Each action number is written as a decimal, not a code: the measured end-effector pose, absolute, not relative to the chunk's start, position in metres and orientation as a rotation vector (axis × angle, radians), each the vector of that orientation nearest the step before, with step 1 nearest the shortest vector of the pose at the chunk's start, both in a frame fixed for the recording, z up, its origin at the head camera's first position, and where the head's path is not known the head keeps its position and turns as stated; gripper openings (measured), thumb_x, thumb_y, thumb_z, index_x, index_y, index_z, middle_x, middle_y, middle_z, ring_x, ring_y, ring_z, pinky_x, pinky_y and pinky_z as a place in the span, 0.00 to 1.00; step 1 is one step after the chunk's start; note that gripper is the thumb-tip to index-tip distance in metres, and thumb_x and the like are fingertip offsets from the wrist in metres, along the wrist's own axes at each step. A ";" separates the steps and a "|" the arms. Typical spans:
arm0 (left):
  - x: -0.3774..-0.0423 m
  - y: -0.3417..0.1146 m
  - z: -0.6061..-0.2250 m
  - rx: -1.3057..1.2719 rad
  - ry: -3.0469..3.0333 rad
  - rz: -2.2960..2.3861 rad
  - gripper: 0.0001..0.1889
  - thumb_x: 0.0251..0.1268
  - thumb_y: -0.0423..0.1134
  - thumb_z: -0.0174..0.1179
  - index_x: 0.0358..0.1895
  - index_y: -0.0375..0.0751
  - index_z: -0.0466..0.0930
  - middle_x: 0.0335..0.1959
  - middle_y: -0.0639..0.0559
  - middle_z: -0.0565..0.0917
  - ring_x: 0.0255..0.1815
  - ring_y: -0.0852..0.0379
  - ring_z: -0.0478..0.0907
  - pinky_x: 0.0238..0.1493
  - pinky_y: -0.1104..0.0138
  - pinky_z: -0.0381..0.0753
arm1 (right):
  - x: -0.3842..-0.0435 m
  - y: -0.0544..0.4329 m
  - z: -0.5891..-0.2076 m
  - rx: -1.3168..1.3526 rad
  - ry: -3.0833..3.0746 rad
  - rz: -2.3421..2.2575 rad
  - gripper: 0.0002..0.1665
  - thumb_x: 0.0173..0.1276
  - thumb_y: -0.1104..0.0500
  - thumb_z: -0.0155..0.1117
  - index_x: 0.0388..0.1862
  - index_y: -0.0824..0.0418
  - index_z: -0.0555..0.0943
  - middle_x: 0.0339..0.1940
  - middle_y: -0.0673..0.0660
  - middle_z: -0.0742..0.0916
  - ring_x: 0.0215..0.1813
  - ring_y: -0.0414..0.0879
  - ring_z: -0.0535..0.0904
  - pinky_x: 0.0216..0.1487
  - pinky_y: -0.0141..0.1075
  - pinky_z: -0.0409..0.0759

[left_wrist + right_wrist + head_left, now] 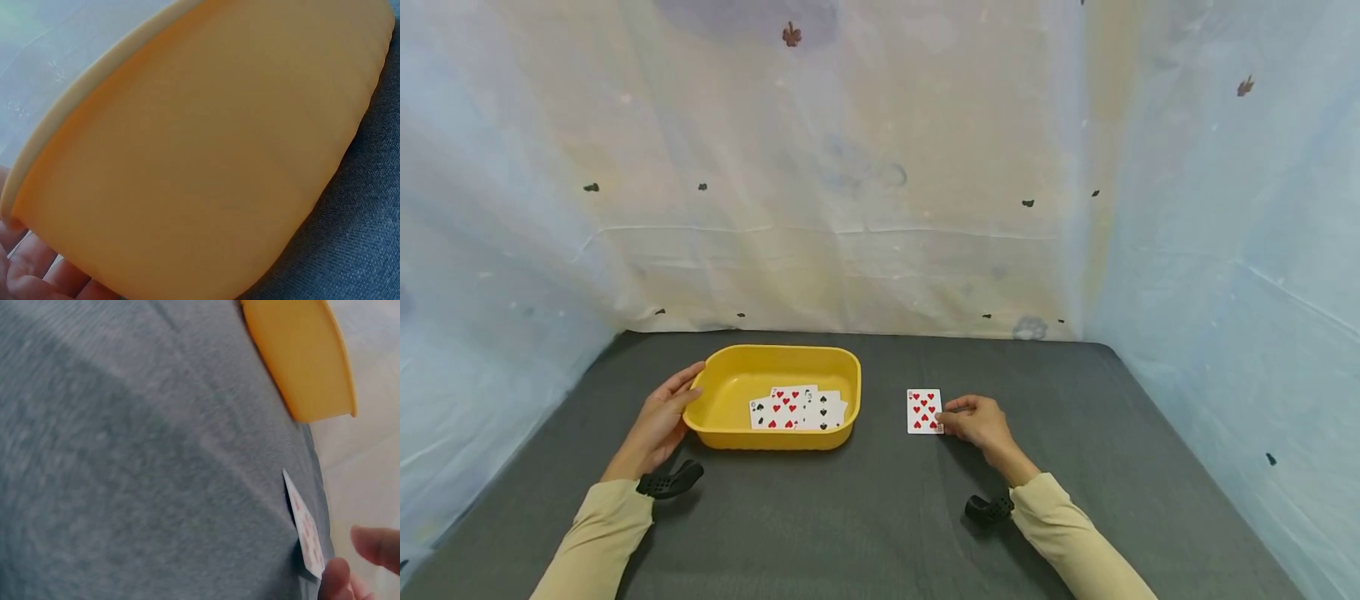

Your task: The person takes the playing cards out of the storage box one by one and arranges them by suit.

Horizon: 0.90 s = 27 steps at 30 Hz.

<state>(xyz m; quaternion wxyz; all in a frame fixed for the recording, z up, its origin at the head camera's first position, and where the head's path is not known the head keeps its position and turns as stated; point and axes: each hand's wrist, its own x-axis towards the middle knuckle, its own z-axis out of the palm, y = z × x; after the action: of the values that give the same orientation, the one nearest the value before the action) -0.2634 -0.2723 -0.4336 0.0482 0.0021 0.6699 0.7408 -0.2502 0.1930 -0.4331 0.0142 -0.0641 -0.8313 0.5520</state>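
At the left end of a yellow plastic tub (782, 439), my left hand (658, 421) holds the rim, thumb over the edge and the other fingers along the outside. The left wrist view shows the tub's outer wall (200, 150) with curled fingers (37, 256) by its rim. Several face-up playing cards (786, 410), hearts and black suits, overlap inside the tub. To its right, my right hand (981, 423) pinches the right edge of a single face-up hearts card (921, 408). In the right wrist view, that card (304, 526) slants with a shadow beneath it.
Dark grey cloth (880, 517) covers the table under the tub and card. Pale patterned sheeting (865, 167) hangs behind the table and along both sides. A black wrist strap (670, 481) is on the left arm, another black device (988, 510) by the right cuff.
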 end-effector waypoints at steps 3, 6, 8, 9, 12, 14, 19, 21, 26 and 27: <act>-0.263 -0.273 -0.434 0.002 2.028 2.276 0.31 0.79 0.36 0.44 0.79 0.44 0.44 0.79 0.45 0.41 0.76 0.46 0.46 0.58 0.68 0.71 | -0.252 0.193 -0.431 -0.148 -2.571 1.777 0.16 0.57 0.63 0.73 0.42 0.71 0.82 0.22 0.54 0.86 0.24 0.42 0.80 0.26 0.32 0.77; -0.263 -0.272 -0.435 -0.006 2.031 2.282 0.31 0.79 0.35 0.44 0.79 0.43 0.44 0.79 0.45 0.42 0.76 0.46 0.46 0.57 0.70 0.73 | -0.255 0.193 -0.429 -0.046 -2.529 1.876 0.18 0.59 0.65 0.71 0.45 0.74 0.81 0.26 0.53 0.86 0.28 0.41 0.81 0.30 0.32 0.79; -0.263 -0.272 -0.435 -0.005 2.036 2.281 0.31 0.79 0.35 0.44 0.79 0.43 0.44 0.79 0.44 0.42 0.76 0.46 0.47 0.57 0.69 0.73 | -0.255 0.193 -0.428 0.012 -2.503 1.930 0.18 0.61 0.66 0.70 0.48 0.74 0.80 0.28 0.54 0.86 0.30 0.41 0.81 0.33 0.33 0.80; -0.263 -0.272 -0.434 -0.003 2.044 2.275 0.30 0.79 0.35 0.44 0.79 0.43 0.44 0.79 0.44 0.42 0.76 0.46 0.47 0.58 0.68 0.72 | -0.256 0.193 -0.427 0.035 -2.487 1.959 0.18 0.61 0.66 0.69 0.49 0.75 0.79 0.29 0.54 0.86 0.32 0.42 0.81 0.35 0.34 0.80; -0.263 -0.272 -0.435 -0.005 2.038 2.282 0.30 0.79 0.35 0.44 0.79 0.42 0.45 0.79 0.44 0.43 0.75 0.45 0.48 0.59 0.67 0.71 | -0.255 0.191 -0.425 0.100 -2.474 2.006 0.20 0.63 0.66 0.67 0.52 0.74 0.78 0.33 0.55 0.86 0.37 0.45 0.81 0.41 0.39 0.80; -0.264 -0.271 -0.435 -0.005 2.033 2.283 0.30 0.79 0.35 0.44 0.79 0.43 0.45 0.79 0.44 0.43 0.75 0.45 0.48 0.58 0.67 0.72 | -0.255 0.190 -0.423 0.129 -2.473 2.025 0.21 0.64 0.64 0.67 0.54 0.73 0.78 0.35 0.56 0.86 0.40 0.48 0.82 0.44 0.42 0.80; -0.265 -0.272 -0.437 0.024 2.018 2.293 0.31 0.79 0.35 0.44 0.79 0.43 0.44 0.79 0.45 0.41 0.76 0.46 0.45 0.58 0.70 0.73 | -0.255 0.188 -0.419 0.189 -2.423 2.062 0.18 0.67 0.63 0.66 0.53 0.69 0.78 0.38 0.58 0.85 0.45 0.58 0.80 0.45 0.44 0.79; -0.265 -0.272 -0.438 0.038 2.009 2.297 0.31 0.79 0.35 0.45 0.79 0.43 0.43 0.79 0.45 0.41 0.76 0.46 0.44 0.58 0.70 0.72 | -0.254 0.187 -0.417 0.191 -2.386 2.070 0.16 0.67 0.62 0.66 0.52 0.67 0.79 0.38 0.57 0.85 0.44 0.58 0.79 0.44 0.45 0.79; -0.265 -0.272 -0.438 0.036 2.003 2.301 0.31 0.79 0.35 0.44 0.79 0.43 0.43 0.79 0.46 0.41 0.76 0.46 0.44 0.60 0.69 0.70 | -0.254 0.180 -0.409 0.232 -2.346 2.070 0.19 0.65 0.58 0.69 0.52 0.65 0.80 0.38 0.53 0.84 0.42 0.51 0.79 0.49 0.51 0.77; -0.266 -0.272 -0.438 0.029 2.003 2.301 0.31 0.79 0.35 0.44 0.79 0.44 0.43 0.79 0.46 0.41 0.76 0.46 0.44 0.60 0.68 0.70 | -0.253 0.178 -0.408 0.250 -2.343 2.072 0.19 0.65 0.58 0.69 0.52 0.65 0.80 0.38 0.54 0.84 0.43 0.53 0.79 0.50 0.52 0.77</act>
<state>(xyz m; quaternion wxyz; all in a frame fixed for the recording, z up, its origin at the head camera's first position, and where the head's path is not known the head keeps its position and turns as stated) -0.2656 -0.2721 -0.4378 0.0454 0.0095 0.6559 0.7535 -0.2534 0.1781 -0.4077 0.0019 0.0796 -0.7467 0.6603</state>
